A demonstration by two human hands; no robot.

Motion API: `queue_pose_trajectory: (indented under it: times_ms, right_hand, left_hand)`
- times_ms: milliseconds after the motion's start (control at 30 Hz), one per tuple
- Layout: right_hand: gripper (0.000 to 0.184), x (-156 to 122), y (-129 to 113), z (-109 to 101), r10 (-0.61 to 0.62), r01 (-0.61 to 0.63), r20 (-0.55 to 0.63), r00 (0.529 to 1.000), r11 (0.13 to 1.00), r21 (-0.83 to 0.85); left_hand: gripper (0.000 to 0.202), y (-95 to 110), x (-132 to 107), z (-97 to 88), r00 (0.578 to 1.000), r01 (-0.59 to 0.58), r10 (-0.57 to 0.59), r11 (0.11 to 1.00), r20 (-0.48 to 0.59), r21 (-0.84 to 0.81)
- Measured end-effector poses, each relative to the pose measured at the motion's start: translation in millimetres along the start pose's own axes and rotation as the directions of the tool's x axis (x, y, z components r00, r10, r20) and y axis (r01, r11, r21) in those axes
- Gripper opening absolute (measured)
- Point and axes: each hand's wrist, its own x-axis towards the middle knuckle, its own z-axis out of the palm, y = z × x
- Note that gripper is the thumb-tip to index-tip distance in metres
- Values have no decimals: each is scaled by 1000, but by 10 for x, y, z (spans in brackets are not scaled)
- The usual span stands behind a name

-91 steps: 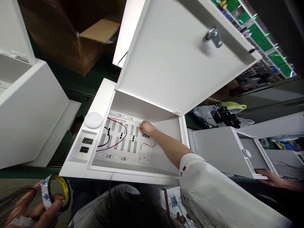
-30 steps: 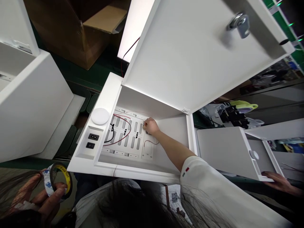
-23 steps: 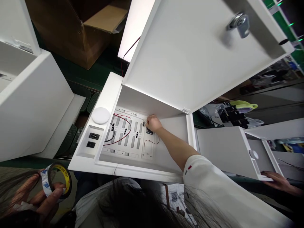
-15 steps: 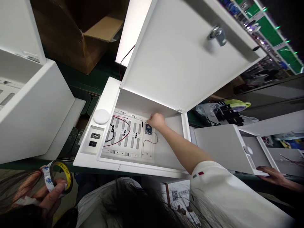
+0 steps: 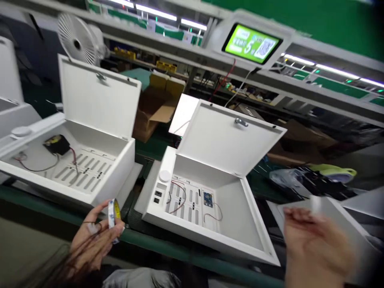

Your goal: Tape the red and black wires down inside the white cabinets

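My left hand [image 5: 90,244] is low at the left, closed on a roll of double-sided tape [image 5: 113,214] with a yellow inner ring. My right hand [image 5: 315,244] hovers at the lower right, outside the box and smeared by motion. Between them stands an open white box [image 5: 210,240] with its lid [image 5: 228,140] raised. On its slotted floor lie a small blue circuit board [image 5: 207,199] and red wires [image 5: 180,196]. A round white disc [image 5: 165,176] and two black sockets [image 5: 156,197] sit on its left ledge.
A second open white box [image 5: 75,192] stands to the left, with a black part [image 5: 57,145] and wires inside. Another white box [image 5: 333,206] is partly behind my right hand. Behind are a cardboard box [image 5: 156,108], a fan [image 5: 76,38] and a green screen [image 5: 252,42].
My right hand has come out of the box, leaving the blue board on its floor. My head has lifted, so the view now takes in the whole line. The left hand keeps the tape.
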Motion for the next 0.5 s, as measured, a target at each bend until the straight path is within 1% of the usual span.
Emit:
queue_pose_trajectory:
  times_ms: [33, 67, 100, 133, 167, 200, 233, 267, 300, 333, 367, 433, 500]
  right_hand:
    - [9, -362, -55, 220, 59, -61, 109, 992, 998, 16]
    - [10, -772, -119, 485, 80, -82, 201, 976, 997, 0]
    - [11, -1212, -192, 780, 66, -57, 328, 942, 998, -37]
    - [10, -1663, -273, 1090, 19, 10, 465, 885, 998, -59]
    - [9, -2106, -357, 1399, -13, 79, 614, 789, 994, -80]
    - [9, -2526, -441, 1696, -34, 140, 722, 691, 986, -87]
    - [9, -2915, -520, 1970, -70, 199, 772, 632, 977, -75]
    - [10, -3265, -591, 2218, -106, 248, 801, 589, 967, -55]
    - [11, -3574, -650, 2437, -144, 289, 814, 563, 957, -31]
    - [12, -3843, -698, 2628, -181, 323, 816, 550, 946, -8]
    - [12, -4073, -735, 2795, -213, 351, 814, 540, 936, 13]
    - [14, -4437, -785, 3073, -268, 399, 815, 514, 916, 49]
    - [13, -4704, -813, 3298, -325, 442, 826, 462, 891, 103]
  left_hand:
    - [94, 144, -2, -53, 999, -20, 22, 999, 41, -39]
    - [91, 282, 2, -126, 997, -41, 45, 997, 66, -67]
    - [89, 412, 16, -222, 994, -58, 66, 995, 89, -84]
    - [88, 534, 41, -340, 991, -63, 74, 994, 116, -92]
    - [88, 650, 78, -478, 987, -61, 74, 994, 143, -96]
    - [88, 759, 125, -631, 983, -53, 69, 994, 167, -100]
    - [88, 863, 180, -797, 980, -43, 62, 994, 190, -103]
    - [88, 962, 239, -970, 975, -44, 66, 993, 210, -110]
    - [86, 1057, 298, -1146, 970, -54, 81, 991, 231, -123]
    - [84, 1146, 353, -1322, 963, -69, 103, 988, 250, -141]
    - [81, 1229, 403, -1495, 958, -82, 122, 984, 261, -161]
    - [75, 1372, 479, -1819, 957, -89, 139, 976, 254, -198]
    - [73, 1477, 530, -2099, 970, -83, 134, 968, 205, -237]
